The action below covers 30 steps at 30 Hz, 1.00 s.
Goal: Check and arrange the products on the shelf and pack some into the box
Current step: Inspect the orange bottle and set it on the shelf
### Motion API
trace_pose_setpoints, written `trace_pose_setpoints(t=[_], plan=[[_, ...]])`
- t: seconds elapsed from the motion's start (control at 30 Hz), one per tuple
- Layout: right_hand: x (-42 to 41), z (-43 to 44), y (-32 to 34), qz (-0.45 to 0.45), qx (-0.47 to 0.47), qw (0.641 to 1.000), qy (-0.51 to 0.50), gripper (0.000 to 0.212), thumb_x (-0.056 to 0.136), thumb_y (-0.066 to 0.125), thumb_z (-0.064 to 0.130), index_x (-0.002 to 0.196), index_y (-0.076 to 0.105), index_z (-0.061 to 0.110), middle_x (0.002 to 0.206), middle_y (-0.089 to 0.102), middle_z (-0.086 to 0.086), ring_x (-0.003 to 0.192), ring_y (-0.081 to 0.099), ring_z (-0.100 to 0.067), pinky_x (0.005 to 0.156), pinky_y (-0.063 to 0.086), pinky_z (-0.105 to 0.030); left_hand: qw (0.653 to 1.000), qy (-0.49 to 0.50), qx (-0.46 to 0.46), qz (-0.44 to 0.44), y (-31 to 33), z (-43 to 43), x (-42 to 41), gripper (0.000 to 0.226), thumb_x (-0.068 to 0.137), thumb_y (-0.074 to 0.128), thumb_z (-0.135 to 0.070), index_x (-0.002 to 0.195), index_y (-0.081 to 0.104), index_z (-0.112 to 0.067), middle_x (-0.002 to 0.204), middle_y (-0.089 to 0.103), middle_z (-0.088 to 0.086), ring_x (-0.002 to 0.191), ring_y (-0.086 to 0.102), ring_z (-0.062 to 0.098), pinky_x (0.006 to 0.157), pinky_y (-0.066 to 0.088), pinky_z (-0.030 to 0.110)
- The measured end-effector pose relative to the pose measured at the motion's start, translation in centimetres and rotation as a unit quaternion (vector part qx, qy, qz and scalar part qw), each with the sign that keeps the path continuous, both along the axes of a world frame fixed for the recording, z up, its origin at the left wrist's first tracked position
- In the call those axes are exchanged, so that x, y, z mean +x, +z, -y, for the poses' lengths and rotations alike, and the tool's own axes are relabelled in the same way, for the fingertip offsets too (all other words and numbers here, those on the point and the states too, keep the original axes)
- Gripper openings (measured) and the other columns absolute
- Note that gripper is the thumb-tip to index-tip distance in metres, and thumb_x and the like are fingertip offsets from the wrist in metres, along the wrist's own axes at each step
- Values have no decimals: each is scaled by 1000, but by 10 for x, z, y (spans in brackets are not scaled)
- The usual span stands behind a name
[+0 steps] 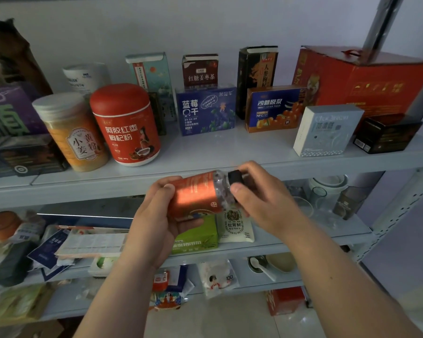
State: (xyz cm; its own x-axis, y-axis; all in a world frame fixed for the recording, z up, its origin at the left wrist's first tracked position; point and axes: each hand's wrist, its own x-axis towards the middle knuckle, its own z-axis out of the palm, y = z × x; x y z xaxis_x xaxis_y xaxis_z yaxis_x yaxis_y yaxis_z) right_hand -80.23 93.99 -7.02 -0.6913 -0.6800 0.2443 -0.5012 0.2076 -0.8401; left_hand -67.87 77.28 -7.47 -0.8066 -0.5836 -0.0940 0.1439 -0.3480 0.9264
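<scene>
The orange-labelled bottle (200, 193) lies on its side in the air, just in front of the front edge of the upper shelf (205, 152), held by 2 hands. The left hand (157, 215) wraps fingers and thumb round the base end. The right hand (259, 191) curls its fingers round the black cap (236, 177). This looks like the checking step. To do it well, hold the body firmly with the left, test the cap with only a gentle twist, and roll the label upward to read it in the dim light. The bare stretch along the shelf's front edge, between the red canister (126, 125) and the white box (325, 130), would suit it, upright with the label facing out.
</scene>
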Motion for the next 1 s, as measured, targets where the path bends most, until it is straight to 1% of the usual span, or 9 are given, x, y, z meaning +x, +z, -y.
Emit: trace_pose_setpoints(t=[0.1, 0.2, 0.27, 0.33, 0.43, 0.57, 0.7, 0.83, 1.0], plan=[[-4, -6, 3, 24, 25, 999, -29, 54, 76, 40, 81, 99, 56, 34, 80, 66, 6, 68, 66, -10, 65, 57, -36, 1000, -3, -3, -2, -4, -4, -6, 22, 106, 42, -22, 113, 63, -18, 117, 64, 16, 93, 72, 30, 59, 61, 35], [-5, -15, 1, 8, 29, 999, -13, 38, 86, 49, 70, 108, 51, 39, 87, 65, 15, 72, 64, -1, 64, 53, -22, 999, -26, 23, -6, -6, -8, -13, 27, 106, 43, -27, 119, 60, -12, 118, 65, 21, 88, 74, 28, 58, 61, 34], [-4, -17, -1, 31, -26, 998, -46, 36, 93, 50, 70, 104, 55, 36, 75, 65, 21, 65, 62, 2, 59, 50, -16, 998, -53, 19, -10, -10, -14, -17, 33, 101, 52, -34, 122, 57, -9, 122, 63, 24, 89, 75, 28, 58, 61, 34], [-3, -17, -4, 128, -122, 981, -78, 46, 85, 55, 70, 107, 62, 30, 75, 68, 15, 65, 66, -4, 64, 58, -24, 995, -91, 26, -9, -17, -20, -21, 54, 92, 64, -44, 126, 49, -5, 127, 60, 27, 94, 75, 32, 60, 62, 37], [-8, -21, -14, 240, -177, 951, -79, 63, 75, 79, 64, 122, 66, 23, 104, 72, -8, 95, 75, -19, 87, 62, -45, 983, -171, 66, -20, -27, -31, -30, 71, 85, 65, -48, 134, 39, -4, 126, 63, 29, 100, 72, 45, 61, 63, 40], [-10, -40, -31, 241, -157, 956, -56, 50, 81, 74, 32, 130, 63, 40, 120, 71, -9, 114, 70, -25, 102, 55, -50, 974, -217, 48, -29, -38, -45, -46, 64, 73, 83, -44, 116, 44, -17, 116, 70, 16, 97, 73, 42, 69, 63, 44], [-4, -68, -43, 263, -190, 942, -83, 57, 84, 71, 21, 132, 58, 49, 120, 73, 1, 114, 70, -23, 96, 59, -49, 968, -248, 12, -31, -47, -63, -60, 44, 86, 63, -23, 128, 53, -17, 121, 67, 18, 102, 72, 37, 78, 61, 39], [3, -102, -51, 232, -186, 945, -138, 62, 87, 80, 19, 135, 54, 49, 123, 69, 0, 111, 71, -15, 89, 62, -41, 964, -264, -32, 2, -54, -86, -72, 34, 87, 70, -20, 119, 61, -17, 118, 67, 21, 96, 73, 30, 75, 60, 34], [13, -160, -61, 248, -163, 938, -180, 68, 81, 80, 33, 137, 49, 55, 127, 65, 9, 113, 70, -12, 89, 62, -46, 947, -303, -98, 29, -63, -128, -87, 18, 84, 65, -28, 101, 70, -27, 121, 63, 22, 103, 68, 44, 90, 53, 69]])
